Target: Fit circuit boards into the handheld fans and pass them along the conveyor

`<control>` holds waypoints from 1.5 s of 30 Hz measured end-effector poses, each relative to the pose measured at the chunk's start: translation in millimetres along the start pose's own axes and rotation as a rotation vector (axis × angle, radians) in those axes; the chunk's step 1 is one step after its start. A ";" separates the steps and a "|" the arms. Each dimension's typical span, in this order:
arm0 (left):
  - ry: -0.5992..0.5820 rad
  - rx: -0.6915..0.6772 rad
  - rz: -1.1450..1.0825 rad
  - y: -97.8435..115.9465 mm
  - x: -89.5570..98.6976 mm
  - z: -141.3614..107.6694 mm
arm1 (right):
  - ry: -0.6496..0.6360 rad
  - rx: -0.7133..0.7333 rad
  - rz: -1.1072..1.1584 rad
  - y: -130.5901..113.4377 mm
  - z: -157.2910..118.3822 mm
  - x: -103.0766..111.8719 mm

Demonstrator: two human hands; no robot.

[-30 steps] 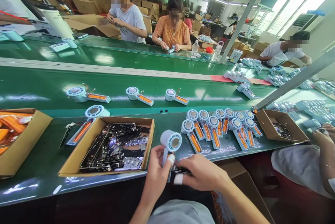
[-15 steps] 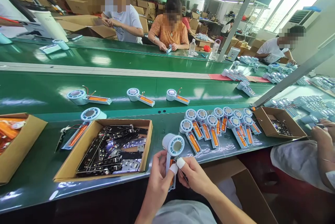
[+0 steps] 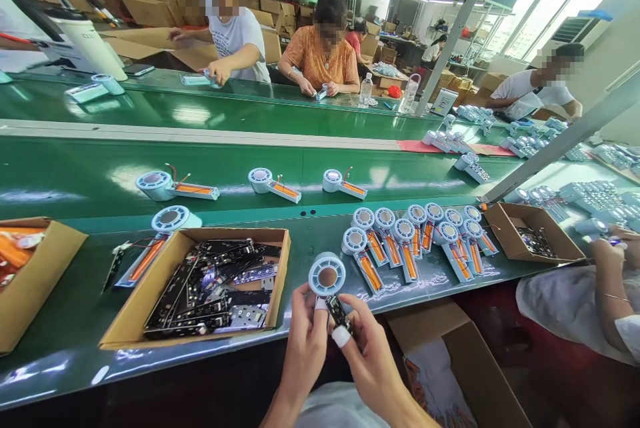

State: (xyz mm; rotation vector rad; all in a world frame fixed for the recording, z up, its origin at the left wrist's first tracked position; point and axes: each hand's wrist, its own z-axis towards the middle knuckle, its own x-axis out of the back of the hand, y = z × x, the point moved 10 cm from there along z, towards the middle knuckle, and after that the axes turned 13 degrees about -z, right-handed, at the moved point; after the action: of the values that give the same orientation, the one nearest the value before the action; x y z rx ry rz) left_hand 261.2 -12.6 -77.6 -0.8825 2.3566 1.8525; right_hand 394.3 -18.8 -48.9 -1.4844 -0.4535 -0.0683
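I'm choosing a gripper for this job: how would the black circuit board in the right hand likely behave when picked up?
The black circuit board looks straight in the right hand, so it is probably stiff. Its narrow strip shape suggests little weight. Its component-dotted face hints that hard squeezing might damage it.

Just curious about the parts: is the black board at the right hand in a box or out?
Out: the right hand holds the black board near the left hand, clear of the cardboard boxes.
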 end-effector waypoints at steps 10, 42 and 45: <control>0.034 -0.014 -0.134 -13.4 -4.7 -6.2 | 0.250 0.266 -0.533 -12.1 -3.4 12.0; 0.088 -0.190 -0.162 8.6 -4.9 3.9 | 0.136 0.374 -0.984 -44.5 10.0 -13.5; 0.086 -0.209 -0.192 15.1 -3.8 6.4 | 0.147 0.354 -0.937 -48.6 10.8 -6.5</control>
State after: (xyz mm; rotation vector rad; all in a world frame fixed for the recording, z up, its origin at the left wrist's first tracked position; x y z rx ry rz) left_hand 255.7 -3.2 -64.7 -1.1839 2.0611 2.0444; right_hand 370.2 -14.8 -5.0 -0.8138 -0.9539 -0.7895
